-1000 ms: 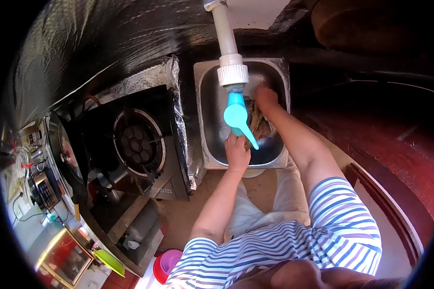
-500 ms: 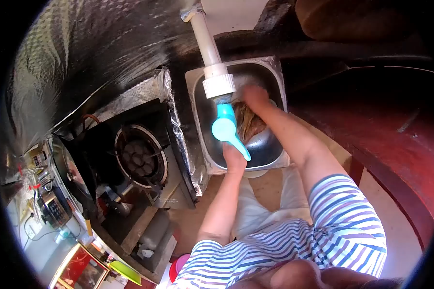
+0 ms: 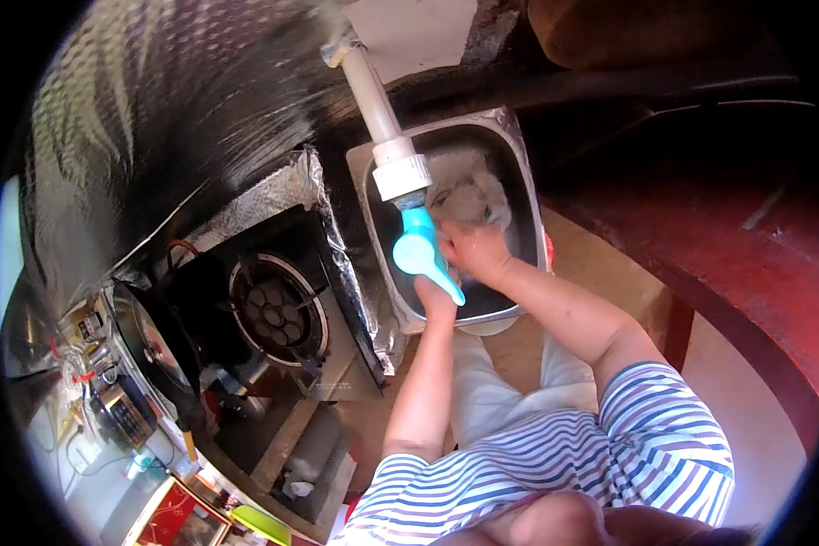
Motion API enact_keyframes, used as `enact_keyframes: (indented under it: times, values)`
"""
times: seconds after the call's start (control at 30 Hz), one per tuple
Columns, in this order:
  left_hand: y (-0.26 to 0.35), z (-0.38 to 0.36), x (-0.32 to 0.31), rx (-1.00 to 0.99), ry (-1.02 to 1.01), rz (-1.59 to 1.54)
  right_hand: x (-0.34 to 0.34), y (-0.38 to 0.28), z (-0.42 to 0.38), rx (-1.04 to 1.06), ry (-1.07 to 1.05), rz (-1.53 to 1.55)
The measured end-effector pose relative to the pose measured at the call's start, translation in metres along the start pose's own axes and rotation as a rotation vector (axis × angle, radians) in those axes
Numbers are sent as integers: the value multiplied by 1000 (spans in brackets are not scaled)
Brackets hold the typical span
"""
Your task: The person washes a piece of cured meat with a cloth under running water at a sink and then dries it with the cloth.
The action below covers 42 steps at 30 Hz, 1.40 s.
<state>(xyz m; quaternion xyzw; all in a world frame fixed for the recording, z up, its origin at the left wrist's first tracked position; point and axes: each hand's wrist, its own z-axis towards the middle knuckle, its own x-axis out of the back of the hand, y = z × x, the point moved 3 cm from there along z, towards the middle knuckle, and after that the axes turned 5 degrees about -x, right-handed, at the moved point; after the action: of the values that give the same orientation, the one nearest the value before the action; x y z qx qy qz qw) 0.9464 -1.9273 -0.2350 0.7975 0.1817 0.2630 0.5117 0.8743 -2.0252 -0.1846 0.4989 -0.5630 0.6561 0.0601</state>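
Both my hands are low in a metal sink (image 3: 533, 211), under a white pipe tap with a turquoise handle (image 3: 416, 250). My right hand (image 3: 479, 249) is bent at the wrist, its fingers curled inward beside the tap; what they hold, if anything, does not show. My left hand (image 3: 439, 297) is at the near side of the sink, close to the right one. The tap handle covers its fingers. Beyond my right hand, pale cloudy water or foam (image 3: 487, 196) shows in the sink; its outline is blurred.
A gas burner (image 3: 278, 314) sits left of the sink, behind a foil-covered edge (image 3: 337, 246). A dark red counter (image 3: 692, 218) curves along the right. A wok-like pan (image 3: 146, 337) and a bright green item (image 3: 262, 525) are at the lower left.
My right hand has come back from the far side of the sink towards my left hand. The brown stringy bunch seen before is no longer visible; pale cloudy water or foam shows there.
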Motion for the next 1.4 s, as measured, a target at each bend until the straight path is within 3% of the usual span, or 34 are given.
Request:
enact_keyframes:
  times: [0.1, 0.17, 0.2, 0.23, 0.27, 0.37, 0.43, 0.47, 0.53, 0.6, 0.67, 0.7, 0.77, 0.87, 0.93, 1.0, 1.1, 1.2, 1.3, 1.4]
  values:
    - [2, 6, -3, -22, 22, -46, -4, 11, 21, -68, 197, -28]
    - [-8, 15, 1, 31, 120, -85, 8, 18, 47, -483, 64, -89]
    - [-8, 16, 7, 26, 124, -79, -3, 46, 59, -512, 268, 71]
    - [-11, 19, 14, 171, 149, -273, -11, 82, 68, -536, 472, 231]
    - [-3, 17, 18, 259, 155, -363, 0, 100, 78, -698, 252, 364]
    - [13, 9, 24, 391, 220, -462, -24, 116, 64, -640, 202, 639]
    - [10, 7, 24, 442, 277, -487, -24, 75, 31, -671, -49, 809]
    - [2, 5, 25, 443, 274, -486, -36, 55, 11, -673, 7, 646]
    - [-15, 3, 23, 366, 200, -574, -40, 17, -25, -429, -238, 439]
    - [-36, -2, 28, 370, 190, -605, -43, 16, -29, -394, -198, 352]
    - [-24, -14, 22, 337, 237, -455, -53, 36, -18, -314, -75, 42]
    - [-18, -17, 16, 334, 269, -513, -65, 49, -6, -396, -14, -28]
    - [-20, -21, 10, 319, 258, -509, -81, 88, 10, -543, 23, -51]
    - [-32, -21, 16, 289, 264, -493, -93, 109, 38, -427, 51, -86]
    - [-31, -20, 18, 309, 254, -476, -89, 114, 52, -479, 4, -55]
    - [-32, -22, 22, 331, 267, -517, -78, 104, 56, -537, -22, -23]
    - [-17, -26, 16, 370, 229, -627, -70, 68, 22, -471, -73, 86]
    - [-17, -30, 9, 448, 331, -668, -49, 32, -29, -393, -171, 150]
    - [-24, -32, 12, 418, 303, -668, -51, 36, -33, -332, -184, 62]
    - [-23, -29, 13, 464, 311, -695, -66, 83, 18, -438, -128, -34]
